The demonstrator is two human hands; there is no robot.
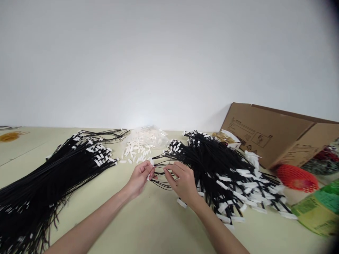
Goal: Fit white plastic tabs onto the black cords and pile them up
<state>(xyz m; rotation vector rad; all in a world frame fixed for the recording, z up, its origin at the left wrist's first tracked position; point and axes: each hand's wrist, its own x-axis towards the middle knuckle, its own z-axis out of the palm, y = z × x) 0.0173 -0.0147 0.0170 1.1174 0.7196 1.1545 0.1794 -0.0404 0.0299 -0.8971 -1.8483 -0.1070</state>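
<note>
In my left hand (143, 176) several thin black wires are gripped near their white end pieces (152, 162), between thumb and fingers. The wires (162, 184) fan out toward the right in loose loops. Among them is my right hand (182, 180), its thumb and fingertips pinched together on a black wire; the exact hold is partly hidden. Behind my hands, small loose white connector housings (136, 148) lie spread in front of a clear plastic bag (152, 135) with more inside. Beside my right hand rests a large heap of black cables (212, 162) with white ends.
Another thick bundle of black cables (50, 180) covers the left of the table. At right stand a cardboard box (254, 134), a small open box (230, 139), a red net-like item (296, 177) and a green-yellow package (317, 210). A white wall (159, 63) closes the back.
</note>
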